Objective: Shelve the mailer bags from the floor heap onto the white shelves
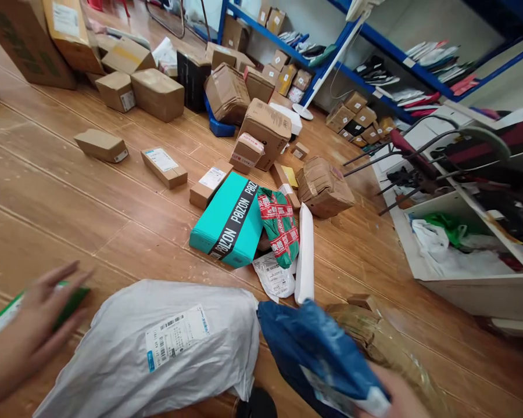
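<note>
Lying under the left grip: a green parcel.

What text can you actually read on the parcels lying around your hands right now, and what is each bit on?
"POIZON", twice, on the black tape band across the teal cardboard box.
White shipping label with barcode on the grey plastic mailer bag: too small to read.
Red-and-white tape print on the green plastic parcel: blurred, unreadable.
Label on the blue plastic mailer bag by the right hand: blurred.
Labels on the brown boxes: too small.
</note>
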Demonstrator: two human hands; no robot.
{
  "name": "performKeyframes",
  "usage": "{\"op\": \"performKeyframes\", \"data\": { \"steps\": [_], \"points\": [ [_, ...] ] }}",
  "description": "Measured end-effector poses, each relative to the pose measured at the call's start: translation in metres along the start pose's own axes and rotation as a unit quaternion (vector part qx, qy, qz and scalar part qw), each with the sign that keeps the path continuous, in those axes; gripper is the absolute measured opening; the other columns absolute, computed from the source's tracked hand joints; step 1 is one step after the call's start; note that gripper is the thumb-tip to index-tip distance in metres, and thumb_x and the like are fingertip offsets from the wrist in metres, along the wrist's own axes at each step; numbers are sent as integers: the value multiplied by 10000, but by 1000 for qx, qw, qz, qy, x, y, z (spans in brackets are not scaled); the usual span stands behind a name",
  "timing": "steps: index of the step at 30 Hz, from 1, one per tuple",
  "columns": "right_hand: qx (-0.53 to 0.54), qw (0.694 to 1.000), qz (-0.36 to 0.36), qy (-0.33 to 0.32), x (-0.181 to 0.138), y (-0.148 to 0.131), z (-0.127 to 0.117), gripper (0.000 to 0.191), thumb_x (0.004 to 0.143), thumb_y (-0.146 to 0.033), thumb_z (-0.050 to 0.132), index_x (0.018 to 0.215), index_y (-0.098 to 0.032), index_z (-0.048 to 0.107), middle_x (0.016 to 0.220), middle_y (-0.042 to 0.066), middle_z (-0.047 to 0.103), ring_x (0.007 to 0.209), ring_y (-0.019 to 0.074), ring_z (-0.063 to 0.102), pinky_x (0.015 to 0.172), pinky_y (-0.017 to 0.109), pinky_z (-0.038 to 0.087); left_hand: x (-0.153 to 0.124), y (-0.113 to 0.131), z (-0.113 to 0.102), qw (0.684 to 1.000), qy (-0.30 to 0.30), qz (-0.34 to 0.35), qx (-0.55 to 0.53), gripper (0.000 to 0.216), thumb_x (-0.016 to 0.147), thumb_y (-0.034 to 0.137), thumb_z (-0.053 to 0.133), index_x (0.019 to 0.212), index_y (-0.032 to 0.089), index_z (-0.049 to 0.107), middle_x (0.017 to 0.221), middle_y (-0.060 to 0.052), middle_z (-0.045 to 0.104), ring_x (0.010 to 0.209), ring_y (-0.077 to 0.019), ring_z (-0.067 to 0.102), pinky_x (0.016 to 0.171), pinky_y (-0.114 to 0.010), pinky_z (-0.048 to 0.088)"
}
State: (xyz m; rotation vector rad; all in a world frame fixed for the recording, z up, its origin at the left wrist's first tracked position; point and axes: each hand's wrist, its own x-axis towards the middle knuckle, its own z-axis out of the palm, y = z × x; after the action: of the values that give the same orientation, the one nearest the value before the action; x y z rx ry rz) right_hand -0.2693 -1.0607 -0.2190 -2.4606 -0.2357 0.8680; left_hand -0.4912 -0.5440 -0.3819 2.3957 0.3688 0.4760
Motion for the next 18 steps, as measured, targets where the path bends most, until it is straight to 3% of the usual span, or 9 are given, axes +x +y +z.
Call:
{"op": "performKeyframes", "data": {
  "steps": [2,4,6,8,9,10,13,16,18],
  "points": [
    [77,996,33,41,-8,-12,-13,399,494,-343,784,856,-193,706,814,87,710,764,270,639,736,350,526,-3,52,-4,999,-9,41,14,648,898,335,489,1516,354,295,1657,37,154,1477,-293,266,1256,-430,156],
    [210,977,40,-21,3,-24,3,597,487,-380,821,1035,-191,678,952,103,721,887,289,664,798,370,537,-8,99,8,990,9,141,21,636,941,364,423,1531,421,192,1667,87,66,1505,-230,201,1258,-369,133],
    [291,945,21,-149,31,-36,42,627,553,-456,777,1107,-195,645,988,79,721,911,268,667,824,378,533,-18,125,33,964,-1,265,8,606,925,445,423,1511,433,269,1661,74,133,1509,-326,173,1253,-532,71],
    [156,950,-5,-270,73,-43,85,457,626,-505,733,927,-165,676,858,63,719,845,241,661,837,367,522,-30,128,63,951,-83,296,37,612,892,526,462,1484,442,333,1635,-7,249,1481,-447,192,1153,-746,30],
    [27,965,-9,-261,96,-43,101,394,687,-511,694,849,-152,675,812,72,714,804,238,657,803,361,522,-37,123,78,951,-159,258,61,634,867,545,512,1471,460,340,1617,-44,284,1462,-496,202,1084,-824,54],
    [-92,979,-7,-182,120,-41,112,367,725,-481,677,856,-138,677,850,91,719,817,240,658,793,347,517,-43,117,91,944,-245,206,79,655,837,533,579,1450,488,351,1596,-71,312,1441,-529,219,1025,-871,84],
    [-245,969,13,11,185,-24,118,515,809,-275,590,1261,-30,553,1303,233,594,1182,295,578,1006,372,437,-59,104,115,908,-390,97,116,810,687,383,786,1361,590,387,1553,-66,360,1401,-546,273,985,-899,96],
    [-284,957,33,50,231,-3,107,978,615,-192,750,1444,75,306,1549,342,236,1471,399,217,1177,443,240,-71,104,117,925,-329,124,144,928,597,380,840,1377,578,376,1553,-41,360,1417,-522,269,1054,-852,70],
    [-290,953,65,59,251,9,101,1095,585,-281,795,1457,103,255,1561,365,157,1488,437,125,1196,493,179,-77,100,112,939,-281,153,124,853,663,486,772,1416,522,373,1570,-49,332,1438,-485,273,1097,-791,171]
  ]
}}
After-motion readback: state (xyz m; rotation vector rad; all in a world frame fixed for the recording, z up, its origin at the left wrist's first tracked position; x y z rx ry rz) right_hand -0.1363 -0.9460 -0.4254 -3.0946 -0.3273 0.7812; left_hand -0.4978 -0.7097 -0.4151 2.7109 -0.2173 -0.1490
